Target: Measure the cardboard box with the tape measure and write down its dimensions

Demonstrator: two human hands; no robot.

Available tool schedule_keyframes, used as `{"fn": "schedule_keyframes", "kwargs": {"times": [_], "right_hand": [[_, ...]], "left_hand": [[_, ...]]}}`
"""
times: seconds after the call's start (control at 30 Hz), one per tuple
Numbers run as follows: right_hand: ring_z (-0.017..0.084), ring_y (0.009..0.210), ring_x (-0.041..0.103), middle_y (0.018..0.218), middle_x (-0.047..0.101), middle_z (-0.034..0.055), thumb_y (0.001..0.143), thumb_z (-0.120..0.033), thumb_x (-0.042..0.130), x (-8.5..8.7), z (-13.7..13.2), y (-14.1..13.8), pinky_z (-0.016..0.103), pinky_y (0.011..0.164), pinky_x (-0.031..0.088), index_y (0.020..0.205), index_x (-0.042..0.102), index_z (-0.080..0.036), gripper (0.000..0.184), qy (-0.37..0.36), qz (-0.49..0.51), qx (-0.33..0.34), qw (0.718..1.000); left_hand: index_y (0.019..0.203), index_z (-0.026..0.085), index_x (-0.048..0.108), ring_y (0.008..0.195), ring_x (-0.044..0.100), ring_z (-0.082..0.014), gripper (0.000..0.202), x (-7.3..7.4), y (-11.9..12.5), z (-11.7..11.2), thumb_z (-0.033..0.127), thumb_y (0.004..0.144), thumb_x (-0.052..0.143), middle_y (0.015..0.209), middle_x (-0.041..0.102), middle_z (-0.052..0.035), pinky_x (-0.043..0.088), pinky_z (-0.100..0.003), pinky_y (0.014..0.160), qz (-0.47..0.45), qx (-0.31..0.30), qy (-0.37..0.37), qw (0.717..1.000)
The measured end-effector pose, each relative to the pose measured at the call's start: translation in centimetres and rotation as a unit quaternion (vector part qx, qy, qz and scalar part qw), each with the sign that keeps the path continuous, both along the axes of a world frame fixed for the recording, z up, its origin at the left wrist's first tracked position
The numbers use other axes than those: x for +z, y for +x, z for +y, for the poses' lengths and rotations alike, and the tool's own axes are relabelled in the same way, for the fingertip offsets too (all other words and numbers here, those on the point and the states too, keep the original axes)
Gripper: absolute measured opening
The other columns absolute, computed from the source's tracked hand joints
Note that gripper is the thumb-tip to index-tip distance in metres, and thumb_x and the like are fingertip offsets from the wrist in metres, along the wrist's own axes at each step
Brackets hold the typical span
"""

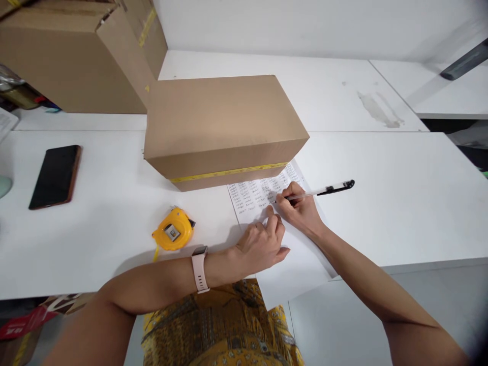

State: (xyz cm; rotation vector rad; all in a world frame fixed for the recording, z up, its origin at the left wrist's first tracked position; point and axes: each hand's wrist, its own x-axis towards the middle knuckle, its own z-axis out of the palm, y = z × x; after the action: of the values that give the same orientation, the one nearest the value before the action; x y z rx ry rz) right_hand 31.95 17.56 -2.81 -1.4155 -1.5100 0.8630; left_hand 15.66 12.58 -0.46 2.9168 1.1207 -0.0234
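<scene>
**Writing on the sheet, box parked right on top of it**

Watching the head cam feed here. My right hand [301, 208] is pinched around a clear plastic pen with a black cap end [316, 191], tip down on a white paper sheet full of small handwritten rows [263, 195]. My left hand [263, 244] isn't gripping anything, it lies loose and flat on the same sheet just beside the right one, fingers touching the paper. There's a pale pink watch [199, 268] on that wrist.

The sheet lies on the white table [400, 203], its near end hanging over the table edge and its far end tucked under a closed brown cardboard box with yellow tape [221, 127].

Left of the hands sits a yellow tape measure [173, 230], and further left a black phone lying face up [56, 175]. A bigger cardboard carton [76, 56] stands at the back left.
</scene>
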Motion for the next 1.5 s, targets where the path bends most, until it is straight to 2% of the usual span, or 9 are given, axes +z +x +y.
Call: {"fn": "schedule_keyframes", "kwargs": {"times": [0.63,0.83,1.03,1.5], "right_hand": [[0.009,0.050,0.035,0.057,0.042,-0.0068,0.080,-0.024,0.064,0.14,0.09,-0.05,0.025,0.047,0.028,0.070,0.046,-0.024,0.021,0.006,0.006,-0.006,1.000],[0.009,0.050,0.036,0.057,0.042,-0.0066,0.080,-0.023,0.064,0.23,0.14,0.02,0.025,0.047,0.029,0.069,0.046,-0.024,0.022,0.001,-0.002,-0.014,1.000],[0.010,0.051,0.037,0.058,0.042,-0.0061,0.080,-0.023,0.063,0.38,0.14,0.07,0.025,0.049,0.030,0.069,0.045,-0.024,0.021,0.014,-0.002,-0.031,0.999],[0.010,0.050,0.036,0.056,0.043,-0.0061,0.078,-0.025,0.066,0.53,0.11,0.04,0.026,0.048,0.029,0.068,0.045,-0.024,0.023,-0.009,-0.003,-0.026,1.000]], "left_hand": [[0.129,0.002,0.061,0.073,0.072,-0.0242,0.061,-0.23,-0.08,-0.08,0.054,0.097,0.051,0.141,0.057,-0.0322,0.053,-0.031,0.055,-0.007,-0.002,0.020,1.000],[0.132,0.002,0.060,0.070,0.070,-0.0227,0.062,-0.07,-0.04,-0.02,0.053,0.098,0.051,0.141,0.056,-0.0322,0.052,-0.031,0.055,-0.003,-0.002,0.008,1.000],[0.134,0.002,0.058,0.076,0.072,-0.0255,0.063,0.06,-0.02,-0.07,0.053,0.099,0.049,0.143,0.054,-0.0327,0.053,-0.032,0.057,0.001,0.002,0.000,1.000],[0.132,0.003,0.061,0.071,0.071,-0.0233,0.061,0.16,-0.09,-0.03,0.053,0.097,0.051,0.141,0.056,-0.0325,0.053,-0.032,0.056,-0.006,0.001,0.003,1.000]]}}
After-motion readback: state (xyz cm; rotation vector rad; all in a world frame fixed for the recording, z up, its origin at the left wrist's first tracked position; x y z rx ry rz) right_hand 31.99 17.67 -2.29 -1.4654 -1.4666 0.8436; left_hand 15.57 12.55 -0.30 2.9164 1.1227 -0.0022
